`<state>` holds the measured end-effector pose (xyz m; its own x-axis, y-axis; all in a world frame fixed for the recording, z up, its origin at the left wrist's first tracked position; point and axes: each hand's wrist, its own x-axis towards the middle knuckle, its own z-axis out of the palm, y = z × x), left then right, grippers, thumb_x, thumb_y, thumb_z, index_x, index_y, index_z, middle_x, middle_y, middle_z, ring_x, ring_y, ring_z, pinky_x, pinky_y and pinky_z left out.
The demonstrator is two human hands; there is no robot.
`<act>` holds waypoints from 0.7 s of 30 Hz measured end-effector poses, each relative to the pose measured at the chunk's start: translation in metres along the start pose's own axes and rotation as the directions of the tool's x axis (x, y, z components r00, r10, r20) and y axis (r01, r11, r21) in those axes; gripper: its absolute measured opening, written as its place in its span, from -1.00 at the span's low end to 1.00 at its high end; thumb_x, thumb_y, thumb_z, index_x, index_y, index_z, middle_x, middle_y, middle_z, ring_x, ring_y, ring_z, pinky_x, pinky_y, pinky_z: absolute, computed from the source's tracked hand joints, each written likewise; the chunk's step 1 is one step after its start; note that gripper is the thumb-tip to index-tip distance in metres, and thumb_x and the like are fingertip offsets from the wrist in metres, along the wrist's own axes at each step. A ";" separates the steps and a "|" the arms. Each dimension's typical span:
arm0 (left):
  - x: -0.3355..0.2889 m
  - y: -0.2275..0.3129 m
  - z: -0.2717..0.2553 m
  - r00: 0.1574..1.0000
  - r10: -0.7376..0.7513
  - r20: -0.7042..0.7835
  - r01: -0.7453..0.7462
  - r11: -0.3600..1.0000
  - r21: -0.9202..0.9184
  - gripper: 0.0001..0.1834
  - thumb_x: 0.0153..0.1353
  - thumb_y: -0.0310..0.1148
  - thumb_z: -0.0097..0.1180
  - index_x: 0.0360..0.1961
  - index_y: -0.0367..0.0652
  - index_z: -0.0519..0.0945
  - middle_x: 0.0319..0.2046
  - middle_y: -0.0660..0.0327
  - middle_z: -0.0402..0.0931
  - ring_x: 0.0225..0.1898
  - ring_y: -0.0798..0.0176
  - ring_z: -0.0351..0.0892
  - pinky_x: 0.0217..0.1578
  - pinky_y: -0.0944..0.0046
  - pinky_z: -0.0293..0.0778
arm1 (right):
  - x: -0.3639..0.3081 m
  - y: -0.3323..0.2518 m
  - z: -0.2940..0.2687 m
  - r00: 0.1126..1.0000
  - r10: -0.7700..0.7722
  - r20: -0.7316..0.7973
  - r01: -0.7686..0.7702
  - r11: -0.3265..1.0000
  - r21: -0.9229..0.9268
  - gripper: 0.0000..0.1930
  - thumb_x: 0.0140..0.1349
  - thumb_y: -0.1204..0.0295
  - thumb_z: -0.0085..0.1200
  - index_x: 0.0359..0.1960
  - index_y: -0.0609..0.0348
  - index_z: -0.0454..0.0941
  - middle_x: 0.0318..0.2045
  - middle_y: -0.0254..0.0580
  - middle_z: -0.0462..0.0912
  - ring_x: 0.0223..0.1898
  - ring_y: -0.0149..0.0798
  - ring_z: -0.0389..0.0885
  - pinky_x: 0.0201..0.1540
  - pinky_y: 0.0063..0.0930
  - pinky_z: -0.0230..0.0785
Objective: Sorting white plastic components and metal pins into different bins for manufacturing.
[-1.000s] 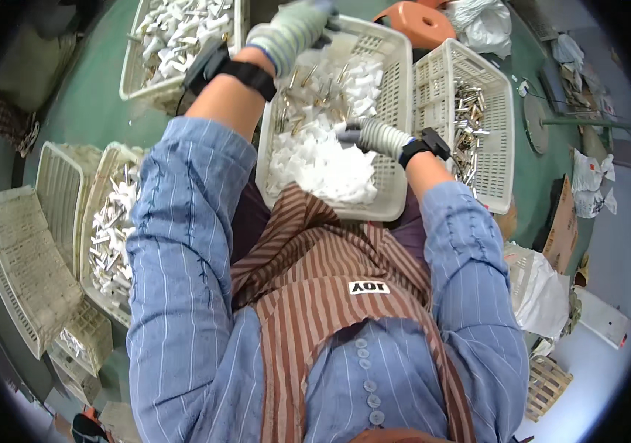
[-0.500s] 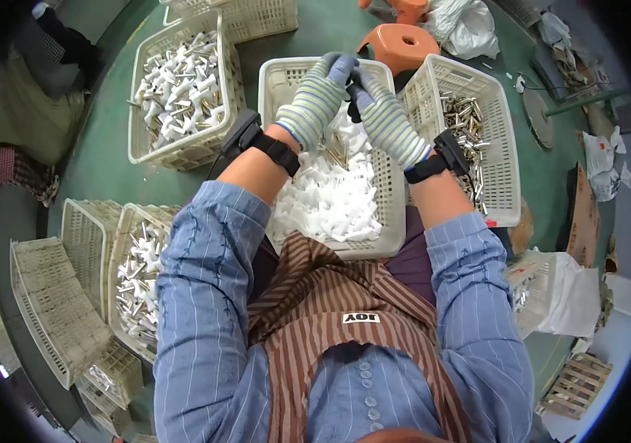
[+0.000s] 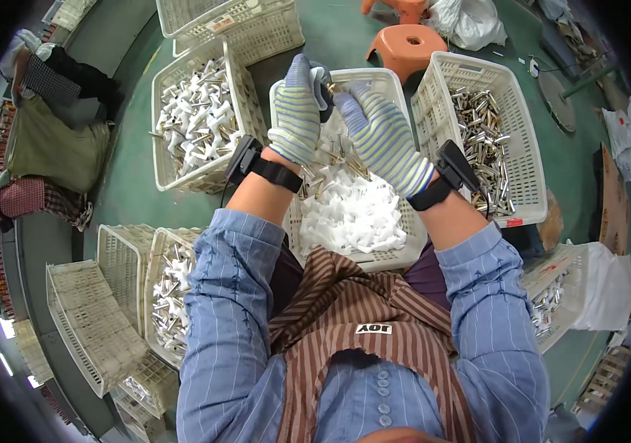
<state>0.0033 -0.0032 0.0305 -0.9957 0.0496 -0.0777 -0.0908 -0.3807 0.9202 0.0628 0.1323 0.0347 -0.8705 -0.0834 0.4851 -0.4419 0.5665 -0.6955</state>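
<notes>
Both of my hands wear striped knit gloves and meet over the far half of a cream plastic crate [image 3: 413, 229] between my knees. My left hand [image 3: 297, 114] is closed, its dark-coated fingers curled around something I cannot make out. Thumb and fingers of my right hand [image 3: 383, 133] are pinched at a small brass-coloured metal piece [image 3: 331, 88] between the two hands. Below them, white plastic fittings [image 3: 356, 214] fill the crate's near half. Loose metal pins [image 3: 319, 179] lie farther up in it, partly hidden by my hands.
At right stands a crate [image 3: 522, 148] of metal pins [image 3: 481, 133]. The left crate [image 3: 156, 140] holds white fittings with pins in them [image 3: 201, 118]. An orange stool [image 3: 407, 46] is beyond; more crates [image 3: 86, 317] stand at lower left. Other people [image 3: 31, 199] are at far left.
My hands have drawn slightly apart, and the brass-coloured piece now shows between them. The whole view has shifted, bringing more of the people at left into sight.
</notes>
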 end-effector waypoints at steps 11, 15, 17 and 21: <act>-0.025 0.006 0.009 0.979 0.206 -0.001 -0.203 0.966 0.162 -0.51 0.36 0.04 -0.11 -0.55 -0.09 0.49 -0.61 0.39 0.37 -0.53 0.46 0.26 -0.41 0.37 0.24 | -0.013 -0.026 0.000 0.989 0.075 0.125 -0.050 0.980 -0.193 -0.75 0.36 0.32 -0.10 -0.10 0.22 0.47 -0.47 0.13 0.61 -0.40 0.15 0.61 -0.36 -0.05 0.43; -0.024 -0.009 0.000 0.988 0.149 -0.030 -0.142 0.976 0.162 -0.50 0.35 0.07 -0.07 -0.54 -0.10 0.52 -0.60 0.38 0.41 -0.52 0.45 0.31 -0.43 0.38 0.26 | -0.021 -0.023 0.007 0.975 0.156 0.160 -0.119 0.968 -0.221 -0.74 0.36 0.31 -0.11 -0.14 0.29 0.47 -0.50 0.17 0.59 -0.42 0.17 0.60 -0.38 -0.04 0.41; -0.026 -0.011 0.002 0.992 0.120 -0.049 -0.112 0.985 0.135 -0.50 0.33 0.09 -0.04 -0.52 -0.11 0.54 -0.58 0.36 0.44 -0.53 0.46 0.33 -0.45 0.39 0.29 | -0.022 -0.015 0.004 0.981 0.083 0.174 -0.094 0.994 0.052 -0.74 0.36 0.32 -0.11 -0.17 0.30 0.48 -0.47 0.20 0.59 -0.40 0.16 0.60 -0.36 -0.08 0.41; -0.025 -0.013 -0.023 0.999 0.011 0.031 -0.019 0.962 0.271 -0.49 0.32 0.14 -0.04 -0.43 -0.13 0.57 -0.58 0.37 0.46 -0.58 0.48 0.34 -0.53 0.43 0.30 | 0.002 -0.014 -0.015 0.733 0.244 0.635 -0.438 0.884 0.166 -0.71 0.35 0.32 -0.09 -0.15 0.33 0.50 -0.41 0.20 0.60 -0.30 0.13 0.61 -0.29 -0.11 0.41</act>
<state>0.0293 -0.0205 0.0115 -0.9957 0.0742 -0.0553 -0.0637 -0.1171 0.9911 0.0709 0.1367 0.0537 -0.8835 -0.4436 -0.1504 -0.0455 0.4008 -0.9150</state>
